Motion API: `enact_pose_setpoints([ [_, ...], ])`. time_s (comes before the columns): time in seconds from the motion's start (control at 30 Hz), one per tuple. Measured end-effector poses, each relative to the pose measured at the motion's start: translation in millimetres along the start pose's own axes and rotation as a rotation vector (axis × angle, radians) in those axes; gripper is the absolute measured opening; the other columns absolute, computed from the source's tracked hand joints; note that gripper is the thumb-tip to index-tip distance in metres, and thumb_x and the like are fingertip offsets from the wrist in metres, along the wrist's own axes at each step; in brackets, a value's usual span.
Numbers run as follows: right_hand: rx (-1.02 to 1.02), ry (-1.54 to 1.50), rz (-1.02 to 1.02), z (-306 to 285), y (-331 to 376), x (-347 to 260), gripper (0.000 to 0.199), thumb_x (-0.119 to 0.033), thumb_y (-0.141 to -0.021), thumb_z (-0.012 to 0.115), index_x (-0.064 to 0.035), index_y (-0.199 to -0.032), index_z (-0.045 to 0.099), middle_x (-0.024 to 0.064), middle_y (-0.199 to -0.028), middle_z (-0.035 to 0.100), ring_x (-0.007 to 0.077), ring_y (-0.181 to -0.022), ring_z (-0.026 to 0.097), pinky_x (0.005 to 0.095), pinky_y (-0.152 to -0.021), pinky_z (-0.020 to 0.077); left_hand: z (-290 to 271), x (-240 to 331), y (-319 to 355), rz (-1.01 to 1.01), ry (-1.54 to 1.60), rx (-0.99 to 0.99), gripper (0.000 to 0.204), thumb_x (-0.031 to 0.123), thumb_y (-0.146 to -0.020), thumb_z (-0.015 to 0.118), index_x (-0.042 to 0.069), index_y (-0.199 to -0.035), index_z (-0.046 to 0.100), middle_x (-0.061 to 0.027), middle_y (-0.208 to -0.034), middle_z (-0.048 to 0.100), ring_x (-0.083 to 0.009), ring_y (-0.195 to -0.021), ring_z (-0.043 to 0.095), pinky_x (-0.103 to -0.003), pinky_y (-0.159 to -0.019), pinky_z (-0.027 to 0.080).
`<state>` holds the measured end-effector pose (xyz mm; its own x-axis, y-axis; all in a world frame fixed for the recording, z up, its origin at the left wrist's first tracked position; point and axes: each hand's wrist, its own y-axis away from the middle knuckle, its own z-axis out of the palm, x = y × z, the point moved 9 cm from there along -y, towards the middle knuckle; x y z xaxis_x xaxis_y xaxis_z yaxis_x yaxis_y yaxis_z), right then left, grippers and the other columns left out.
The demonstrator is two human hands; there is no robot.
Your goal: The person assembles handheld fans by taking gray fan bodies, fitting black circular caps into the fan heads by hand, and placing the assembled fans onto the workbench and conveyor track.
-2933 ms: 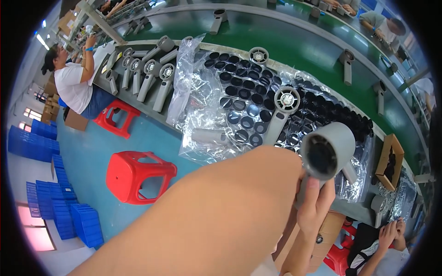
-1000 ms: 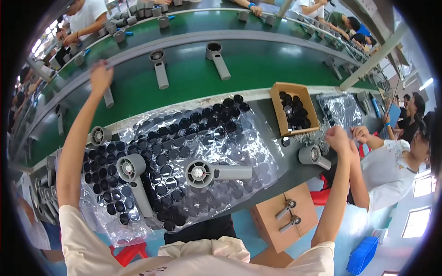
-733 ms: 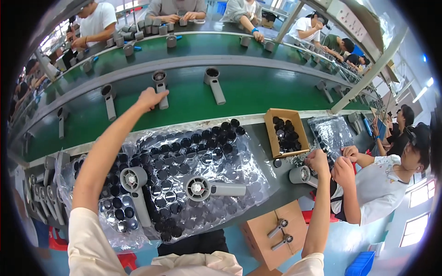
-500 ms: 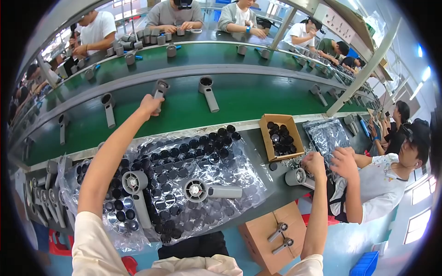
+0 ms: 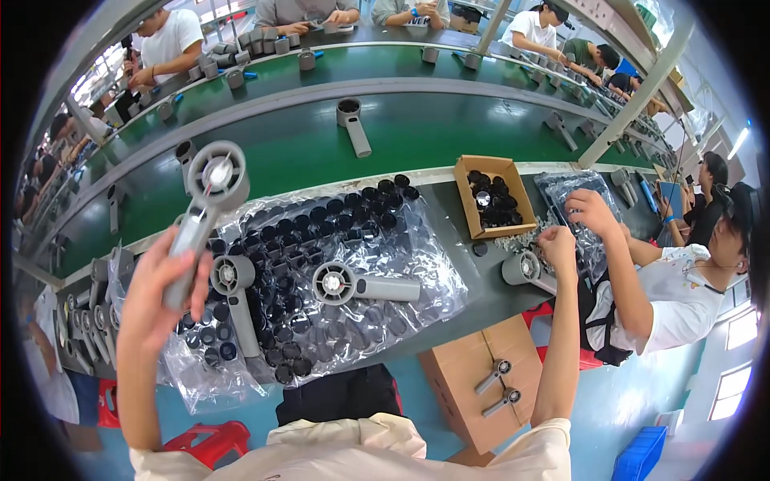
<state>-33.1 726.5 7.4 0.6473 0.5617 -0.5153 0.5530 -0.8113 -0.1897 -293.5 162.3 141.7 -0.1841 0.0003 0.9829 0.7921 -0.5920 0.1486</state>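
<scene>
The left hand (image 5: 158, 279) of a worker wrapped its fingers around the handle of a grey handheld fan (image 5: 196, 228), held raised at the left of a crowded assembly bench. The fan's long axis slanted, its round head up and to the right, away from the wearer, its handle's end down against the palm. The right hand (image 5: 557, 247) was well apart at the other end, its fingertips drawn together; whether they pinched anything could not be told. Just left of them lay a second fan (image 5: 522, 269), close by small loose pieces (image 5: 513, 242).

Right of the left fingers, a third fan (image 5: 244, 321) pointed its handle toward the wearer; a fourth fan (image 5: 389, 289) lay crosswise on clear plastic (image 5: 433, 260) amid black discs (image 5: 301, 222). A cardboard tray (image 5: 528, 218) of similar discs sat beyond the right hand, near a co-worker's hand (image 5: 589, 210). A green conveyor belt (image 5: 441, 132) ran behind. No brand or label could be read on the raised fan; lettering on a shirt (image 5: 418, 21) across the belt was small and partly covered.
</scene>
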Motion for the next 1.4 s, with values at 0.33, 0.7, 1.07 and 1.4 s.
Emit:
enact_pose_setpoints([
  [0.33, -0.044, -0.119, -0.032, 16, -4, -13, 0.010, 0.001, -0.067, 0.063, 0.0017, -0.077, 0.064, 0.0078, -0.060, 0.062, 0.0135, -0.051, 0.059, 0.0257, -0.049, 0.0471, 56, -80, 79, 0.009, 0.248, 0.151, 0.035, 0.012, -0.082, 0.062, 0.002, -0.106, 0.038, -0.0148, -0.076, 0.057, -0.0182, -0.052, 0.056, -0.028, -0.042, 0.048],
  [0.7, -0.009, -0.039, -0.118, -4, 12, -46, 0.009, -0.003, -0.072, 0.063, 0.0025, -0.077, 0.067, 0.0131, -0.069, 0.067, 0.0191, -0.065, 0.066, 0.0289, -0.061, 0.0509, 84, -111, 82, -0.162, 0.304, 0.008, 0.033, 0.003, -0.086, 0.058, 0.004, -0.108, 0.033, -0.0173, -0.084, 0.060, -0.0165, -0.063, 0.060, -0.027, -0.052, 0.049],
  [1.07, -0.141, -0.254, -0.839, -70, 208, -356, 0.015, 0.014, -0.068, 0.063, 0.0024, -0.078, 0.060, 0.0084, -0.073, 0.055, 0.0089, -0.057, 0.048, 0.0168, -0.049, 0.0332, 112, -97, 83, -0.015, 0.145, -0.108, 0.040, 0.004, -0.087, 0.061, 0.002, -0.114, 0.031, -0.0119, -0.092, 0.061, -0.0069, -0.077, 0.051, -0.023, -0.065, 0.041],
  [1.4, -0.401, -0.357, -0.768, -15, 248, -402, 0.020, 0.016, -0.062, 0.063, 0.0036, -0.076, 0.057, 0.0095, -0.078, 0.054, 0.0141, -0.066, 0.049, 0.0209, -0.055, 0.0352, 91, -90, 93, 0.108, 0.038, -0.015, 0.045, -0.006, -0.083, 0.059, 0.002, -0.113, 0.027, -0.0149, -0.092, 0.061, -0.0106, -0.075, 0.057, -0.023, -0.061, 0.045],
])
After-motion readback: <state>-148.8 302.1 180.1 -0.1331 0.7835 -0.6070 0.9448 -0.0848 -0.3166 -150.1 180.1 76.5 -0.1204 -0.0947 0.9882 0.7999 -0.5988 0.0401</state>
